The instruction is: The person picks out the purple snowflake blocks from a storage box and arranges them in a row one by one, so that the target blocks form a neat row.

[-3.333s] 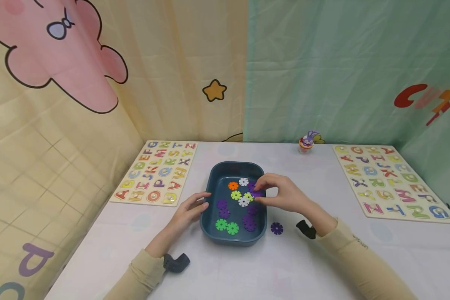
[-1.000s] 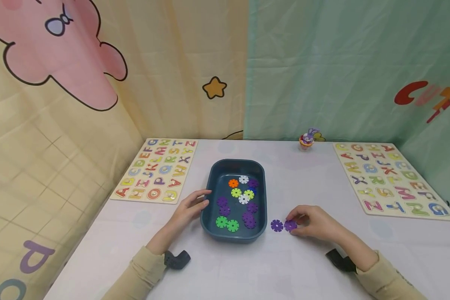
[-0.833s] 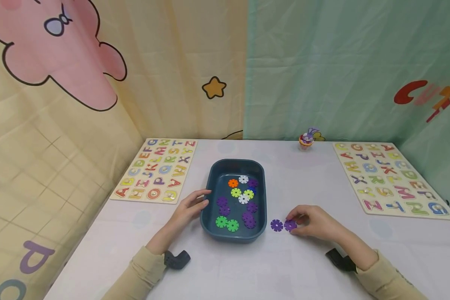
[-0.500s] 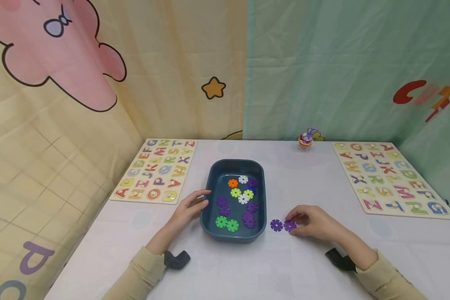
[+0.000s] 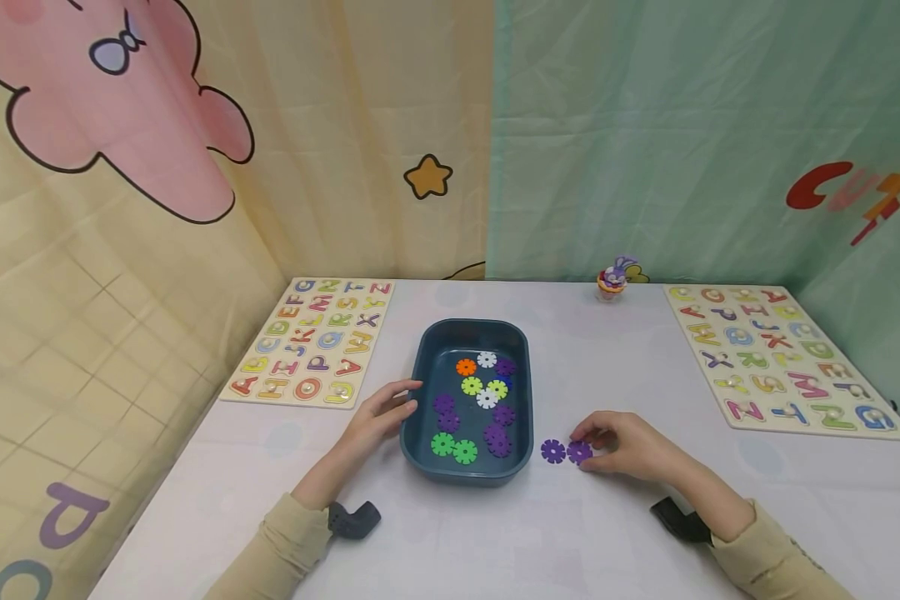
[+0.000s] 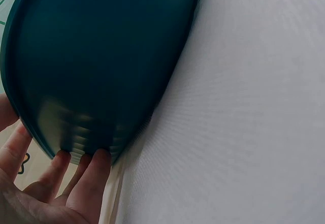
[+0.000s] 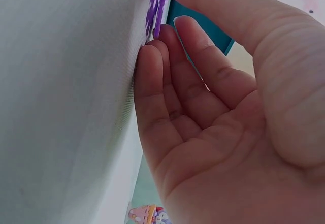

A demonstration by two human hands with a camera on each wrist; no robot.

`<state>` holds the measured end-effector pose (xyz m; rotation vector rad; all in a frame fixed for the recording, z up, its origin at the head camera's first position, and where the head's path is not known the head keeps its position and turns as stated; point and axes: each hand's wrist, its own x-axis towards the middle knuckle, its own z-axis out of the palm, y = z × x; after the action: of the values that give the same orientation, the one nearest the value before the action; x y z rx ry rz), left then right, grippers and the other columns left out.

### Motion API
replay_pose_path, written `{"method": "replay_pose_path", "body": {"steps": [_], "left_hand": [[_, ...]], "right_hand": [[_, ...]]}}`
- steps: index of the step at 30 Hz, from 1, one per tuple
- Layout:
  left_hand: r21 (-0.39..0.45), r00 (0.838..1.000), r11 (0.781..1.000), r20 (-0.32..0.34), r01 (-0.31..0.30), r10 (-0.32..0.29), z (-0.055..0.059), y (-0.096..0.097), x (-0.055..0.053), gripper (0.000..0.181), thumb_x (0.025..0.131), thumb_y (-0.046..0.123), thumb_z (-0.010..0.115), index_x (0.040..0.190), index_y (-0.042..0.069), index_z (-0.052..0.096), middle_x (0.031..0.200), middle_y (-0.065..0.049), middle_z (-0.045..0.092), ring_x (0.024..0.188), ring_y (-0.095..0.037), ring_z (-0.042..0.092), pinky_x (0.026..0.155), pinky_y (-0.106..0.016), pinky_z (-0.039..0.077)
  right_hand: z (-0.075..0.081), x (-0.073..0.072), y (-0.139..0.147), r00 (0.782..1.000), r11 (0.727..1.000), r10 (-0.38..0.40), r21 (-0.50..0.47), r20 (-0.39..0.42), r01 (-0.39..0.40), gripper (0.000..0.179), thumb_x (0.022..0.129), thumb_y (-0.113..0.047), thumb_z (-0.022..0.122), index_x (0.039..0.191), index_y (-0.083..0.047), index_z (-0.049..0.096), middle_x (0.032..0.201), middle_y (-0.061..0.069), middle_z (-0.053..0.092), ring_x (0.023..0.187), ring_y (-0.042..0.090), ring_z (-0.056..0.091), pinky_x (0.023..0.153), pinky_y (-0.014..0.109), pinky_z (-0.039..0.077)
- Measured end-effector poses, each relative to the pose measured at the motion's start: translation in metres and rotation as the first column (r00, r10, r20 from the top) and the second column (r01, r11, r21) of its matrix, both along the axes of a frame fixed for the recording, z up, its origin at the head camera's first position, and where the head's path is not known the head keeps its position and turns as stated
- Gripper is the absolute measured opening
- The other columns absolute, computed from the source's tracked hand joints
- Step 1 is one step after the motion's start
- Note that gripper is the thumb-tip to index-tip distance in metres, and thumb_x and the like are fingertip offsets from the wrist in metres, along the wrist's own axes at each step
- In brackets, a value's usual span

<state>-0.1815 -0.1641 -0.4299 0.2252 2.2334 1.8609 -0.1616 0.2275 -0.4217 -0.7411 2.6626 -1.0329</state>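
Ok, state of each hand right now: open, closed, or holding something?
Left hand: open, fingertips against the side of the dark blue tray.
Right hand: holding a purple notched disc, thumb and finger pinching it.

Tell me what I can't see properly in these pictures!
Blue piece: head view, mostly hidden by a yellow piece.
Held purple piece: head view, partly covered by the right hand.
Tray: left wrist view, cut off by the top edge.
Rabbit toy: right wrist view, cut off by the bottom edge.
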Motion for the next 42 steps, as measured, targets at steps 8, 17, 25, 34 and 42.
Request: {"method": "replay_pose_path", "body": {"steps": [8,17,25,34,42], "left_hand": [[-0.009,1.000,1.000,0.011,-0.007,0.007,0.000,-0.001,0.000,0.043,0.090,0.037,0.061,0.130,0.023,0.054,0.145,0.001,0.039,0.133,-0.029,0.035,0.101,-0.055,0.035],[-0.011,1.000,1.000,0.015,-0.007,0.007,0.000,0.000,0.000,0.043,0.090,0.037,0.061,0.130,0.022,0.054,0.144,0.000,0.040,0.132,-0.028,0.036,0.101,-0.054,0.035],[-0.009,1.000,1.000,0.011,-0.011,0.011,0.002,0.000,0.000,0.044,0.090,0.037,0.061,0.131,0.021,0.053,0.145,0.000,0.040,0.132,-0.029,0.037,0.100,-0.055,0.035],[-0.010,1.000,1.000,0.014,-0.001,0.001,0.001,-0.001,-0.001,0.044,0.090,0.037,0.061,0.131,0.021,0.053,0.145,0.000,0.040,0.132,-0.028,0.037,0.101,-0.054,0.035],[-0.007,1.000,1.000,0.019,0.005,-0.005,0.000,-0.001,-0.001,0.045,0.090,0.038,0.061,0.131,0.022,0.053,0.144,0.000,0.040,0.132,-0.028,0.037,0.101,-0.053,0.035]], "right_hand": [[0.001,0.001,-0.001,1.000,1.000,-0.005,0.006,-0.013,0.005,0.031,0.074,-0.021,0.080,0.100,-0.013,0.066,0.099,-0.004,0.063,0.084,0.011,0.056,0.076,0.024,0.051],[-0.001,0.001,0.000,1.000,1.000,0.008,0.001,-0.020,-0.008,0.033,0.074,-0.023,0.080,0.102,-0.016,0.065,0.098,-0.007,0.061,0.083,0.010,0.054,0.075,0.024,0.050],[0.005,0.000,-0.004,0.996,0.998,0.023,-0.053,-0.088,-0.028,0.040,0.077,-0.030,0.078,0.109,-0.013,0.061,0.107,-0.003,0.062,0.093,0.015,0.058,0.082,0.030,0.051],[0.020,-0.009,-0.017,0.984,0.981,0.029,-0.183,-0.177,-0.062,0.043,0.077,-0.024,0.079,0.113,-0.012,0.060,0.108,0.007,0.063,0.097,0.020,0.059,0.080,0.029,0.053],[0.033,-0.025,-0.048,0.961,0.963,0.131,-0.200,-0.245,-0.182,0.043,0.076,-0.027,0.079,0.112,-0.012,0.061,0.111,-0.002,0.062,0.101,0.015,0.057,0.083,0.038,0.052]]}}
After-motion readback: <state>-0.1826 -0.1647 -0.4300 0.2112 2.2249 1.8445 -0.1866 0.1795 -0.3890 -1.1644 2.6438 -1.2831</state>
